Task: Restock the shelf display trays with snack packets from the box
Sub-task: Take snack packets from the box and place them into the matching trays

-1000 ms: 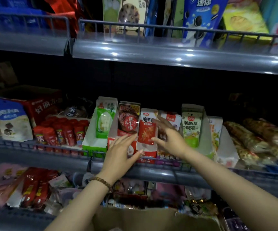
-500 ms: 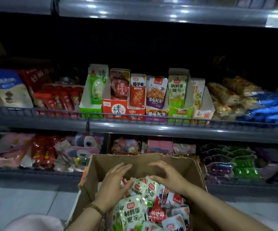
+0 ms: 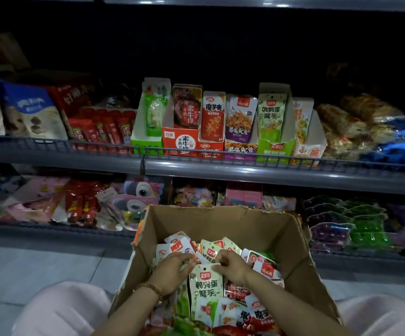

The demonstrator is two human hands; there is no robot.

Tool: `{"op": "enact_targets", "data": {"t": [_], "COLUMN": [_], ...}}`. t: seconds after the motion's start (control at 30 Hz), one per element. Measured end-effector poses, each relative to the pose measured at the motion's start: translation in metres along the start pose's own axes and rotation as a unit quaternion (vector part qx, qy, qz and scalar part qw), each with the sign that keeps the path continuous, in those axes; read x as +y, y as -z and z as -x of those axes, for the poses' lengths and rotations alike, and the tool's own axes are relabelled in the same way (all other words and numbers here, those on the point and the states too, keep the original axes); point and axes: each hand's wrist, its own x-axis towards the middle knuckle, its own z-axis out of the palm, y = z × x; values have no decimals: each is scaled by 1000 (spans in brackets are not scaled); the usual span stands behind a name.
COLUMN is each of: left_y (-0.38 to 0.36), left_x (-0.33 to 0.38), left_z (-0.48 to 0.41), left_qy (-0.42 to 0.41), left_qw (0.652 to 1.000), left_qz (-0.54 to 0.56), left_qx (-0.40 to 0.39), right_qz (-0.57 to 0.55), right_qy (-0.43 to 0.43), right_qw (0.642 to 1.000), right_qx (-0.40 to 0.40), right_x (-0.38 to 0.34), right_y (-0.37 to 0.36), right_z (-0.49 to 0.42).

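An open cardboard box (image 3: pixel 223 221) sits on my lap, full of several mixed snack packets. Both hands are down inside it. My left hand (image 3: pixel 171 271) has its fingers curled into the pile, pinching the edge of a small packet (image 3: pixel 198 258). My right hand (image 3: pixel 231 265) pinches the top edge of a white-and-green packet (image 3: pixel 205 286) lying face up between my hands. On the middle shelf stands a row of display trays: a green one (image 3: pixel 145 143), a red one (image 3: pixel 181 141), a purple one (image 3: pixel 239 149) and a light-green one (image 3: pixel 275 147), each holding upright packets.
A wire rail (image 3: pixel 221 155) runs along the front of the middle shelf. Red sausage sticks (image 3: pixel 99 129) and blue-white bags (image 3: pixel 30 112) lie left of the trays, wrapped breads (image 3: pixel 349 124) to the right. The lower shelf (image 3: pixel 51 229) holds toys, sweets and jelly cups (image 3: pixel 356 229). Grey floor lies at the left.
A second ago both hands were up at the trays on the middle shelf. They dropped into the box, and now their fingers have curled onto packets there. My view tilted down.
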Motion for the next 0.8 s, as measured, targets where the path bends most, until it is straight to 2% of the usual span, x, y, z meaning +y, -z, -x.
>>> {"op": "enact_targets", "data": {"t": [0.2, 0.33, 0.47, 0.6, 0.8], "left_y": [15, 35, 62, 89, 125], "left_x": [23, 60, 98, 131, 173], "left_z": [-5, -12, -17, -25, -52], "left_qy": [28, -32, -98, -130, -154], "left_qw": [970, 956, 927, 906, 897], "left_qz": [241, 289, 354, 394, 381], "left_qx": [25, 37, 71, 84, 160], "right_qz": [-186, -251, -296, -309, -199], "right_qy": [33, 72, 127, 157, 221], "right_qw": [980, 960, 936, 928, 943], "right_qx": [62, 103, 141, 135, 149], "right_x": [-43, -78, -117, -147, -180], "right_y": [54, 89, 123, 155, 208], "right_z": [21, 33, 47, 61, 69]}}
